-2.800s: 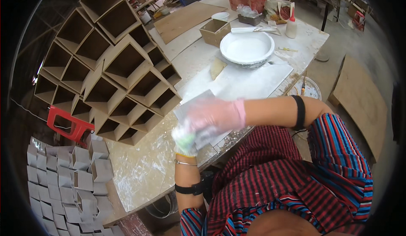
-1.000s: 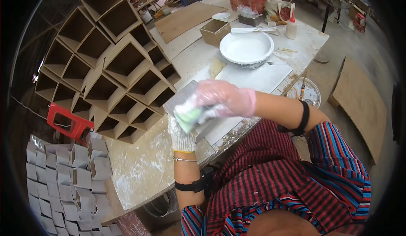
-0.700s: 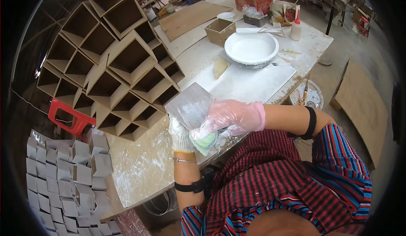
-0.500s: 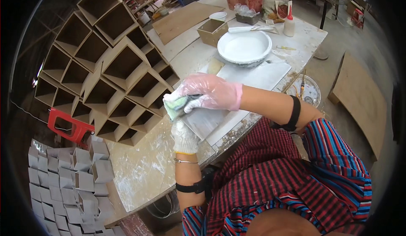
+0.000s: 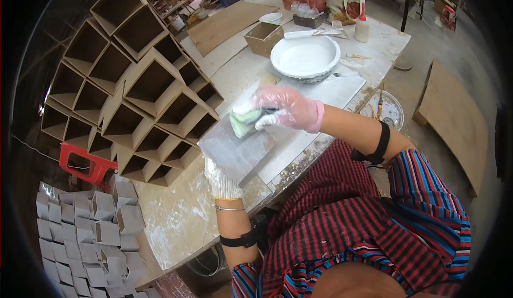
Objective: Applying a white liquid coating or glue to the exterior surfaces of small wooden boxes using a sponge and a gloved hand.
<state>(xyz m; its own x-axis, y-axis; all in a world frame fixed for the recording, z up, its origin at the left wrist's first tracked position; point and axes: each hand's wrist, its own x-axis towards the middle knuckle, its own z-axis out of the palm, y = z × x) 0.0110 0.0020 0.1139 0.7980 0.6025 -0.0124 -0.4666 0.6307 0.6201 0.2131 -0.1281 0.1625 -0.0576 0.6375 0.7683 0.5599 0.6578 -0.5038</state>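
The grey, flat-sided wooden box [image 5: 235, 151] sits tilted over the counter [image 5: 176, 223], just inside its near edge, between the stack of brown open wooden boxes [image 5: 155, 84] and the smooth pale flat sheet [image 5: 344, 91]. The right hand [image 5: 285, 108], in a clear pinkish plastic glove, grips a green-and-white cloth pad [image 5: 245, 123] against the box's far upper edge. The left hand [image 5: 220, 178], in a white knitted glove, reaches in behind the box's lower left side; its fingers are hidden, so I cannot tell whether they clasp the box or only back it.

The step looks like rubbing down this face. To do it well, I would keep the pad flat, use even strokes running right to the corners, and ease off at the edges so they stay crisp. The face looks streaky, so overlapping passes should help. Firm backing from the left hand would stop the box rocking.
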